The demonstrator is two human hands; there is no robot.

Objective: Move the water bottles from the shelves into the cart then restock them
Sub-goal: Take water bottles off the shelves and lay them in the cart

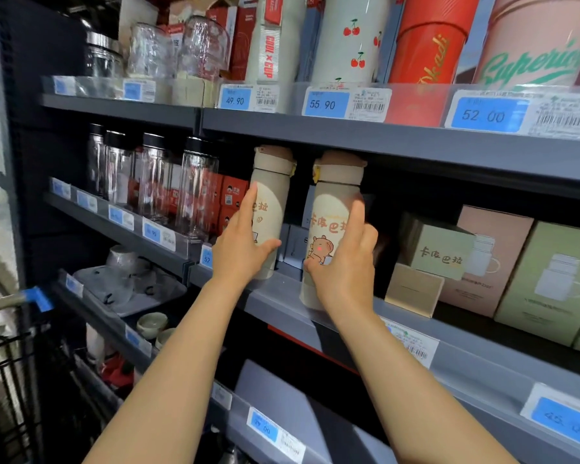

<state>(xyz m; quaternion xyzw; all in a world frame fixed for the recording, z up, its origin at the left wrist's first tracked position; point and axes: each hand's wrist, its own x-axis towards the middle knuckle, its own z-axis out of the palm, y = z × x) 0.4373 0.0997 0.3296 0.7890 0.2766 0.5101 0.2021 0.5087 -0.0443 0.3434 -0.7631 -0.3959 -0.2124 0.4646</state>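
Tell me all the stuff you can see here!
Cream cartoon bottles: two, middle shelf, one in each hand's grip.
Clear glass bottles with black lids: at least four, middle shelf, left.
Cherry-print white bottle: one, top shelf.
Red tall bottle: one, top shelf.
Pink tall bottle: one, top shelf, right.
Green and pink cardboard boxes: several, middle shelf, right.
Blue price tags: many, shelf edges.
Black wire cart: one, lower left.
Left hand: holds left bottle.
Right hand: holds right bottle.
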